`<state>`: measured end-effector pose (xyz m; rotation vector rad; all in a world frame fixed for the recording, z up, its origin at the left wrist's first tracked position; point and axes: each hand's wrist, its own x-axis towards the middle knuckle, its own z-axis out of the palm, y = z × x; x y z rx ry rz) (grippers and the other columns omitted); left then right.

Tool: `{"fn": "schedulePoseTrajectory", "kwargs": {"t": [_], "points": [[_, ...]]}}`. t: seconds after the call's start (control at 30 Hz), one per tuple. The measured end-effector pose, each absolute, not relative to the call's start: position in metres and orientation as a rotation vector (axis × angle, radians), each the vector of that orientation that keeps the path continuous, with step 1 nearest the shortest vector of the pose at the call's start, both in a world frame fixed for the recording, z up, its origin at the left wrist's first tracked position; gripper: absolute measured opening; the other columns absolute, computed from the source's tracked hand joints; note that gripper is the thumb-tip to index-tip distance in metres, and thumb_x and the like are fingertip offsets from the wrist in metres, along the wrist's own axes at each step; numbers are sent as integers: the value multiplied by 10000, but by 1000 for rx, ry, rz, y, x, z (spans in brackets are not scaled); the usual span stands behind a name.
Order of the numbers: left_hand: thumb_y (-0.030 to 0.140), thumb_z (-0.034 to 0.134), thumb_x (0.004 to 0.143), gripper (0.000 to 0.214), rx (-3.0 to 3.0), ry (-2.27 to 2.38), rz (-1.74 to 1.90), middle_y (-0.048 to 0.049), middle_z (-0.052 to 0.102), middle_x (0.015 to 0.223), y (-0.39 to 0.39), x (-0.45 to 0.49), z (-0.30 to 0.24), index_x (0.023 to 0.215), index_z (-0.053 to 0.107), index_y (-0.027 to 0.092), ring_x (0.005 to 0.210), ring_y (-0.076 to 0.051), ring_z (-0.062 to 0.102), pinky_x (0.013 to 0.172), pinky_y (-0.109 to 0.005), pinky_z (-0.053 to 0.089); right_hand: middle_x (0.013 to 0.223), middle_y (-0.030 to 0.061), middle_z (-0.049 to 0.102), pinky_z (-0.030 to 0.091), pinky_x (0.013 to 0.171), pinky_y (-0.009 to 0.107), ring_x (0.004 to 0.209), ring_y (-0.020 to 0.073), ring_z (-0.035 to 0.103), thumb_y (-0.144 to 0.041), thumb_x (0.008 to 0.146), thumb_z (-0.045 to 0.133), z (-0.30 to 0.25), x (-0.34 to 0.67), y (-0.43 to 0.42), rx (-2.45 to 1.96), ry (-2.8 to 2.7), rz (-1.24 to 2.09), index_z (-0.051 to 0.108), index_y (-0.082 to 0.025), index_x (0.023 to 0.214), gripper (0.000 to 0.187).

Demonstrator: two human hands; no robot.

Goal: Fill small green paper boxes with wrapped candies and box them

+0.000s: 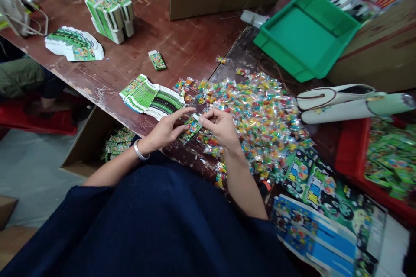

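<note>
My left hand (pixel 168 130), with a silver bangle at the wrist, holds a small green candy box (pixel 191 129) between thumb and fingers. At the box's white top end, the thumb and fingers of my right hand (pixel 221 126) are pinched together on it. Just beyond my left hand lies a row of flat, folded green-and-white cartons (pixel 146 97). Small clear bags of colourful candy (pixel 260 112) are heaped beside and past my right hand. A single small box (pixel 157 60) lies farther off on the red-brown table (pixel 191 47).
Stacked carton bundles (pixel 108 15) and a fan of flat cartons (pixel 76 45) lie far left. A green tray (pixel 308 34) stands back right, near a red bin (pixel 352 156) of green packets. Printed packaging (pixel 325 190) is at right. An open cardboard box (pixel 81 147) sits below the table edge.
</note>
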<state>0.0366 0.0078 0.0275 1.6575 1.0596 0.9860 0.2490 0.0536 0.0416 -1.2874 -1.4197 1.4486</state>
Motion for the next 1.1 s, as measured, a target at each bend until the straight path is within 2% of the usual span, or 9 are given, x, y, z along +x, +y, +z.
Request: {"fn": "schedulePoseTrajectory", "kwargs": {"t": [0.13,0.23,0.4,0.5,0.6,0.7,0.83,0.93,1.1], "points": [[177,648,960,552,1643,1040,966,-77,718,1126,10,33,30,1501,559,231,922,-184,706,844,-338,623,626,-25,639,524,546,277,563,124,595,-444,690,879,39,251,55,-1248,-1381,1541,680,-211,698,306],[189,660,958,511,1581,1049,985,-81,731,1118,11,32,29,1464,599,227,931,-191,702,809,-329,617,675,-10,679,529,596,291,619,140,617,-420,790,829,39,248,49,-1220,-1466,1391,705,-215,723,249],[190,658,955,291,1473,1041,1071,-85,731,1110,9,35,27,1245,684,200,982,-188,700,828,-314,610,929,45,787,599,888,420,937,226,725,-376,949,725,39,239,29,-1101,-1681,970,766,-254,829,176],[206,657,953,248,1468,1091,1052,-80,740,1078,4,22,33,1201,672,199,958,-184,707,822,-311,602,1143,76,799,617,956,444,1103,247,736,-385,1006,657,35,236,19,-1032,-1810,980,808,-282,1067,193],[247,645,953,237,1509,1200,915,-76,752,1058,-5,-20,46,1184,669,199,916,-188,720,808,-319,601,1452,99,690,666,873,401,1203,251,723,-403,975,704,28,239,8,-948,-1989,1271,633,-337,1473,507],[260,620,942,235,1579,1472,647,-58,766,967,-23,-86,56,1159,693,207,857,-202,728,789,-333,593,1467,111,679,680,858,409,1126,244,755,-398,934,758,21,251,1,-1024,-1983,1418,402,-373,1639,791],[236,660,849,380,1554,1820,359,-87,787,1031,-46,-156,49,1224,702,195,917,-249,746,863,-394,598,1235,113,778,673,869,417,1033,241,777,-429,965,713,14,268,8,-1264,-1752,1344,606,-289,1493,557],[283,697,854,535,1578,1897,547,-128,777,1198,-33,-171,42,1378,650,184,1073,-272,742,962,-419,588,1138,103,804,667,890,416,1014,241,781,-434,954,726,16,269,14,-1284,-1715,1321,703,-253,1361,446],[283,680,904,343,1773,1974,833,-141,798,1119,79,-147,52,1206,746,133,991,-264,748,939,-395,582,1065,93,821,675,852,401,957,236,791,-440,946,722,25,254,14,-1285,-1760,1307,759,-237,1238,358]]}}
